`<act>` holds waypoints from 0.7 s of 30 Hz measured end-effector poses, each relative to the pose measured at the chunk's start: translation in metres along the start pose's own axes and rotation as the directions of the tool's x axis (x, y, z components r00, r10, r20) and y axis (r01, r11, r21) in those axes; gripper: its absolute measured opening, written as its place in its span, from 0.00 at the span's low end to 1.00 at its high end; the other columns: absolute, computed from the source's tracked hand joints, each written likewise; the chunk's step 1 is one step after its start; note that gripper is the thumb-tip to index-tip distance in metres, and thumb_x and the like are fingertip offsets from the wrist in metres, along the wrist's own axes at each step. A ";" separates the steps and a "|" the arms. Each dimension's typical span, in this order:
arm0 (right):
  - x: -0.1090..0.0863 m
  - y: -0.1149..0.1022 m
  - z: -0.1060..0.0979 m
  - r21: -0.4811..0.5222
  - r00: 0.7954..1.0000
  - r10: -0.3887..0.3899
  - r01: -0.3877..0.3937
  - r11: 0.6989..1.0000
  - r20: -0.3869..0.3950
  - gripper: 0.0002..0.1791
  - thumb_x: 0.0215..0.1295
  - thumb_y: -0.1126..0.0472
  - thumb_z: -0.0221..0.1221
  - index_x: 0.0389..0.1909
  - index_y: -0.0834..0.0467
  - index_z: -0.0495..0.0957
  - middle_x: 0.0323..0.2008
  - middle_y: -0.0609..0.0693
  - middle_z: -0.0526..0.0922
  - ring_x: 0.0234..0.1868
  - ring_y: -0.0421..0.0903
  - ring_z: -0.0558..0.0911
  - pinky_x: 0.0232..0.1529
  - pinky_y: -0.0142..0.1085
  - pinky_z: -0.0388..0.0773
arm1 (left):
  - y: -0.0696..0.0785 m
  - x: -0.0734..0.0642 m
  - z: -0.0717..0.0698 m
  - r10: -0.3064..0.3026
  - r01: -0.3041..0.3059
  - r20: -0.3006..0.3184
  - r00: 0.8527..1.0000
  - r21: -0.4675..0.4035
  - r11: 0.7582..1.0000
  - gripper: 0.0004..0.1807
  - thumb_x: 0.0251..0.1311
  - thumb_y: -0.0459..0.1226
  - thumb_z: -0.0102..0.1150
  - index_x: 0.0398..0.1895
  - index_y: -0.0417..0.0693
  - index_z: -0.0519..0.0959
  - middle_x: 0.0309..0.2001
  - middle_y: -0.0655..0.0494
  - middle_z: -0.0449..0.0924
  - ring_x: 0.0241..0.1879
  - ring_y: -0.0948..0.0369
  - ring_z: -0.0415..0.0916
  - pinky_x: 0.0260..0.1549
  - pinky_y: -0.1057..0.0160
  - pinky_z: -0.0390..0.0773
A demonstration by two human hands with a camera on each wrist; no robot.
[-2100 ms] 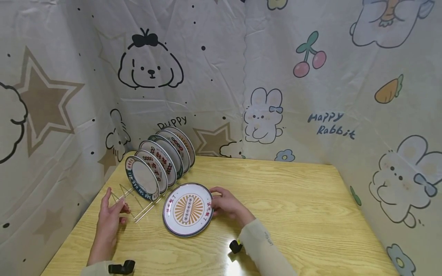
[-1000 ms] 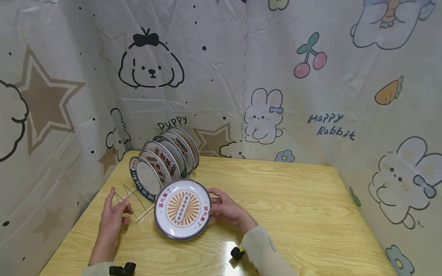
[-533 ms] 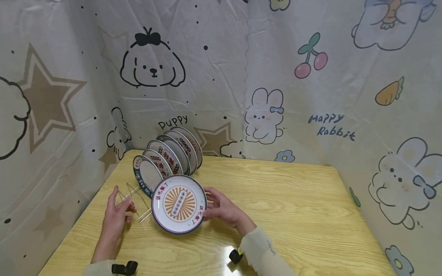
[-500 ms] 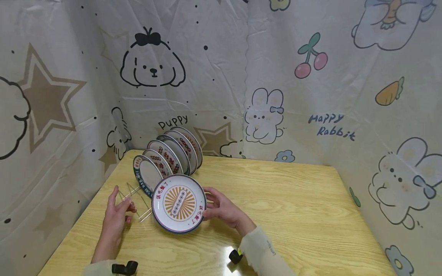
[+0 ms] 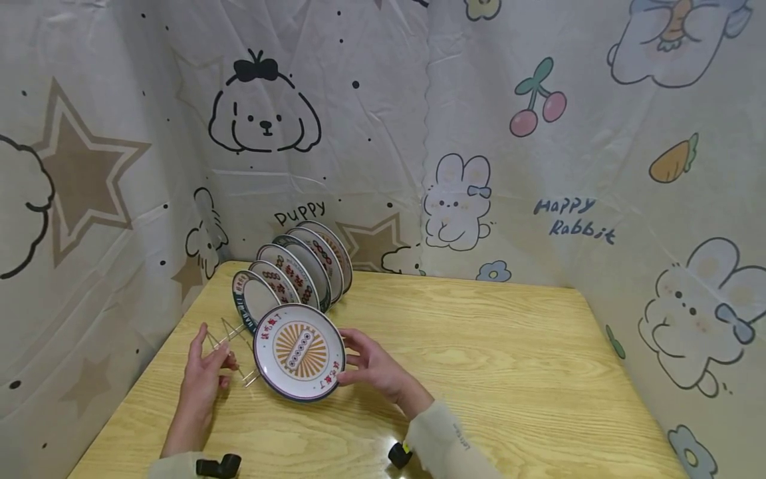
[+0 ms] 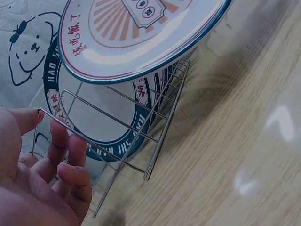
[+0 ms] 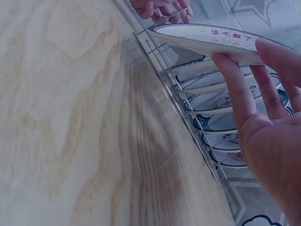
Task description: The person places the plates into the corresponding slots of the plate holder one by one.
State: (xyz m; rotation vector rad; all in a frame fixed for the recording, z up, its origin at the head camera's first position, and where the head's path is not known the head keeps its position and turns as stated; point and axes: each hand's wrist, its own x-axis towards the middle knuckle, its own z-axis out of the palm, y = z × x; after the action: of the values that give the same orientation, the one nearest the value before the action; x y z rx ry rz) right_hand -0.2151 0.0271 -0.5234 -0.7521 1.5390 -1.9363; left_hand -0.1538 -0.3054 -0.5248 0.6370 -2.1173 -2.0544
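Observation:
My right hand [image 5: 380, 369] pinches the right rim of a white plate [image 5: 299, 352] with an orange sunburst centre and red lettering. In the right wrist view the thumb lies on the plate's face and the fingers are beneath it. The plate is tilted above the near end of a wire plate rack [image 6: 162, 132], its left edge overlapping the rack. My left hand [image 5: 200, 376] holds the rack's near end, fingers curled about the wire. Just behind the held plate leans a green-rimmed plate [image 6: 106, 115] in the rack.
Several more patterned plates [image 5: 290, 269] lean in a row toward the rack's far end. The rack stands at the left of the wooden table [image 5: 479, 372]. A printed curtain [image 5: 371, 133] hangs along the back and both sides.
My right hand has raised the plate off the table, tilted it up and carried it left over the rack's near end. My left hand stays at the rack; the row of plates has shifted slightly right in view.

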 end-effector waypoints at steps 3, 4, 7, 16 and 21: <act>0.002 0.001 0.004 -0.009 1.000 -0.013 0.013 1.000 0.004 0.45 0.60 0.83 0.63 0.78 0.62 0.58 0.71 0.63 0.67 0.62 0.49 0.80 0.53 0.35 0.84 | 0.000 -0.001 0.000 0.006 -0.006 0.006 1.000 -0.003 1.000 0.42 0.80 0.50 0.49 0.84 0.76 0.36 0.33 0.67 0.81 0.34 0.69 0.78 0.25 0.68 0.73; 0.002 0.001 0.005 -0.011 1.000 -0.022 0.022 1.000 0.005 0.45 0.61 0.82 0.63 0.78 0.63 0.58 0.70 0.64 0.67 0.62 0.50 0.79 0.53 0.34 0.83 | 0.000 -0.001 0.000 0.008 -0.008 0.007 1.000 -0.006 1.000 0.42 0.80 0.50 0.49 0.84 0.76 0.36 0.32 0.67 0.81 0.33 0.69 0.78 0.25 0.68 0.73; 0.003 0.001 0.009 -0.017 0.999 -0.039 0.039 0.999 0.003 0.45 0.60 0.82 0.63 0.78 0.64 0.58 0.70 0.65 0.67 0.62 0.50 0.79 0.53 0.34 0.83 | 0.000 -0.001 0.000 0.013 -0.013 0.006 1.000 -0.008 1.000 0.42 0.80 0.49 0.49 0.85 0.74 0.36 0.32 0.66 0.81 0.33 0.69 0.78 0.25 0.68 0.73; 0.005 0.002 0.017 -0.106 0.995 -0.081 0.075 0.992 -0.053 0.43 0.60 0.81 0.64 0.76 0.65 0.60 0.67 0.66 0.69 0.57 0.47 0.80 0.54 0.36 0.81 | -0.001 -0.001 0.001 0.019 -0.019 -0.004 1.000 0.019 1.000 0.42 0.79 0.52 0.48 0.84 0.75 0.36 0.34 0.65 0.81 0.34 0.69 0.78 0.25 0.69 0.74; 0.008 0.001 0.024 -0.189 0.990 -0.103 0.084 0.978 -0.095 0.42 0.60 0.81 0.65 0.76 0.62 0.64 0.67 0.66 0.70 0.56 0.48 0.80 0.58 0.46 0.80 | -0.001 -0.001 -0.001 0.025 -0.024 0.022 0.999 -0.005 1.000 0.42 0.79 0.52 0.49 0.84 0.76 0.35 0.34 0.66 0.80 0.34 0.69 0.78 0.25 0.69 0.73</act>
State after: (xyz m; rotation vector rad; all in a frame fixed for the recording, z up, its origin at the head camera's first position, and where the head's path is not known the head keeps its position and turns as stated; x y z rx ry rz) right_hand -0.2034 0.0046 -0.5193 -0.8253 1.7957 -1.9460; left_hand -0.1523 -0.3062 -0.5258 0.5877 -2.1199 -2.0627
